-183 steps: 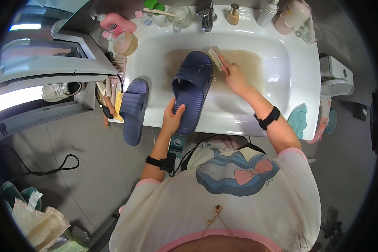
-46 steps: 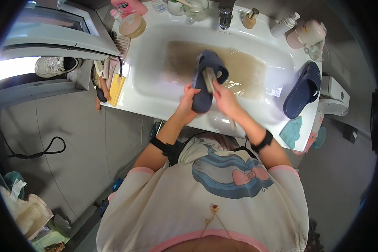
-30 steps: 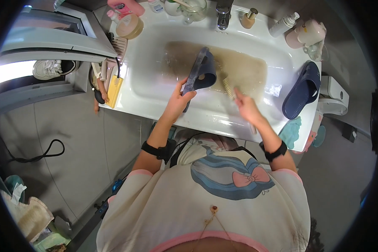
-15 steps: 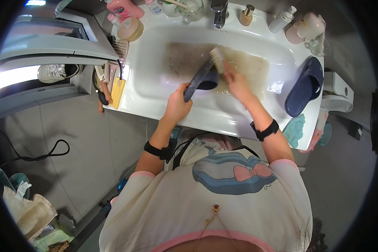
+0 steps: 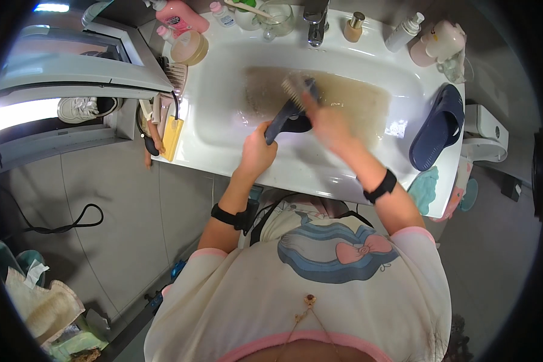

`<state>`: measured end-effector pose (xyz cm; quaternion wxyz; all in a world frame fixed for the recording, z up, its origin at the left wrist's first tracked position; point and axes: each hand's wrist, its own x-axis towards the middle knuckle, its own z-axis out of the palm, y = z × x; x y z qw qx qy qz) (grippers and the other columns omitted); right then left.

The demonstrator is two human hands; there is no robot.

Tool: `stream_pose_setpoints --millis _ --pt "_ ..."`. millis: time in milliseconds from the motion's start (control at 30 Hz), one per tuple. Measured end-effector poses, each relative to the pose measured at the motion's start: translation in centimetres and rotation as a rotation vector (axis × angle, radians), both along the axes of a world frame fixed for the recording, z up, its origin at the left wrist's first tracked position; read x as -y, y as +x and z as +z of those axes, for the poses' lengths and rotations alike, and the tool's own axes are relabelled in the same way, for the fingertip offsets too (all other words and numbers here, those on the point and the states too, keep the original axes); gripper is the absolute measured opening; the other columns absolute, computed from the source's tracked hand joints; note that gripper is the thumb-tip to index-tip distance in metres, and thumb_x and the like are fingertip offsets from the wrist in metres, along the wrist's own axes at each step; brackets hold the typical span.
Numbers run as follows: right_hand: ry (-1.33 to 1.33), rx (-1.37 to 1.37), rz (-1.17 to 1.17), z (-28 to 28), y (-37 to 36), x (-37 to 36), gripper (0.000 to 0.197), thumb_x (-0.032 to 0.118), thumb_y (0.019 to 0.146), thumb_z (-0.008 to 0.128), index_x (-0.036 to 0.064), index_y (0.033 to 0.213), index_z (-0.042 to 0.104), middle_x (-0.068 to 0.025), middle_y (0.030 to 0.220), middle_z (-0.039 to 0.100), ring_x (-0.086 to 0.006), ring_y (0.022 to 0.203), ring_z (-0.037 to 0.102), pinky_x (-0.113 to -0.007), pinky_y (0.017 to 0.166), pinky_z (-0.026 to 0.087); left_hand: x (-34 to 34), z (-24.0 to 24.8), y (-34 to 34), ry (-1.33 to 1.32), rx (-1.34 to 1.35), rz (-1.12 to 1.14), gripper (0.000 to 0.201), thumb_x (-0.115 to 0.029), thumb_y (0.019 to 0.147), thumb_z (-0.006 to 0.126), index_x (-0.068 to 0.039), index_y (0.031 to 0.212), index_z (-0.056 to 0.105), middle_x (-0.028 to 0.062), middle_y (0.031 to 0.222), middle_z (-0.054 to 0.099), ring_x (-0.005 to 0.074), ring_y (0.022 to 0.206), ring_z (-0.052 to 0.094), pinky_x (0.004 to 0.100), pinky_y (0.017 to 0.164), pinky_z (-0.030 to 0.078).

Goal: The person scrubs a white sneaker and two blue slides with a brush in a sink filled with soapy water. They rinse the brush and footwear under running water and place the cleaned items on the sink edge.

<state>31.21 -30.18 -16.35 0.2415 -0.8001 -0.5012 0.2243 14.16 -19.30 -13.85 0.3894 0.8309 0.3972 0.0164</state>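
My left hand grips one end of a dark blue slipper, tilted up over the murky water in the white sink. In my right hand is a scrub brush with pale bristles, held against or just over the slipper's upper part; motion blurs the hand and brush, so contact cannot be made out exactly. Another dark blue slipper lies on the sink's right rim, beyond my right forearm. Brownish water covers the basin floor.
A faucet stands at the back. Pink bottles, a glass mug and a pump bottle line the rim. A yellow comb-like item lies left, a teal cloth right. An open washer-like door borders the left side.
My right hand and the brush have moved left and slightly down, across the held slipper. My left hand keeps its hold with the slipper nearly in place.
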Motion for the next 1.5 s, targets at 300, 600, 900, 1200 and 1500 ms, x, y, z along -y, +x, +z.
stream_pose_setpoints --millis 300,600,900,1200,1500 --pt "0.003 -0.008 0.006 1.3 -1.2 -0.8 0.049 0.015 0.088 0.047 0.0184 0.136 0.036 -0.0189 0.078 0.058 -0.0369 0.067 0.060 -0.045 0.059 0.048 -0.8 0.1 0.3 -0.038 -0.013 0.118 0.036 -0.010 0.070 0.058 0.002 0.103 0.057 0.0225 0.080 0.062 0.0338 0.075 0.062 0.0356 0.068 0.048" --pt "0.217 -0.203 -0.404 -2.5 1.4 1.0 0.051 0.013 0.089 0.045 0.0139 0.138 0.031 -0.0238 0.087 0.060 -0.0379 0.080 0.060 -0.044 0.071 0.047 -1.8 1.8 0.9 0.020 -0.032 0.083 0.031 -0.009 0.066 0.062 0.001 0.095 0.058 0.0197 0.078 0.062 0.0337 0.074 0.061 0.0361 0.067 0.048" --pt "-0.161 0.189 -0.392 -15.5 7.6 4.0 0.046 0.005 0.076 0.060 0.0111 0.117 0.041 -0.0247 0.112 0.048 -0.0413 0.101 0.053 -0.045 0.082 0.047 -1.0 2.9 0.8 0.183 0.059 0.069 0.030 -0.007 0.067 0.065 0.000 0.094 0.056 0.0189 0.079 0.061 0.0315 0.073 0.061 0.0341 0.068 0.047" --pt "0.024 0.080 -0.207 -13.7 7.1 0.5 0.045 0.016 0.087 0.048 0.0134 0.131 0.039 -0.0250 0.114 0.050 -0.0430 0.101 0.052 -0.046 0.087 0.043 -0.2 3.5 1.1 0.260 0.062 0.004 0.028 -0.006 0.071 0.062 -0.005 0.098 0.054 0.0204 0.078 0.061 0.0390 0.075 0.059 0.0411 0.065 0.046" --pt "0.063 -0.230 -0.298 0.9 1.3 -1.1 0.041 0.025 0.093 0.041 0.0153 0.132 0.042 -0.0242 0.109 0.057 -0.0404 0.093 0.057 -0.042 0.082 0.045 -2.4 2.8 0.0 0.289 0.070 -0.117 0.026 -0.006 0.073 0.061 -0.005 0.099 0.053 0.0222 0.078 0.060 0.0409 0.076 0.058 0.0439 0.065 0.045"
